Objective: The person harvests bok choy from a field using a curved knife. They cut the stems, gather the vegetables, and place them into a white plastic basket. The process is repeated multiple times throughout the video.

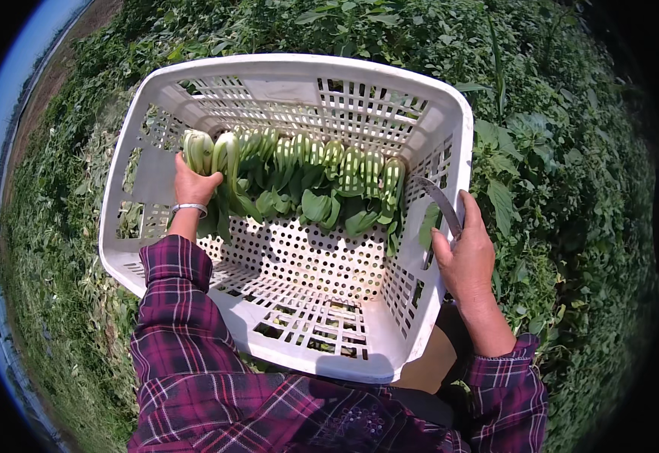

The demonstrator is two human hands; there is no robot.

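Note:
A white plastic crate (pixel 306 61) stands tilted in front of me, its walls and floor pierced with slots and holes. Inside, along the far wall, runs a row of bok choy (pixel 329 170), pale stem ends up and dark leaves towards me. My left hand (pixel 192 187) is inside the crate at the row's left end, gripping a head of bok choy (pixel 197 150); its fingers are partly hidden. In my right hand (pixel 468 257), at the crate's right rim, is a sickle with a curved metal blade (pixel 442 201) pointing into the crate. The hand covers its handle.
Dense green plants (pixel 544 170) surround the crate on its far and right sides. Dry, flattened growth (pixel 100 187) lies to the left. Below the crate's right corner, a tan surface (pixel 431 359) shows. The crate's near wall sits close to my body.

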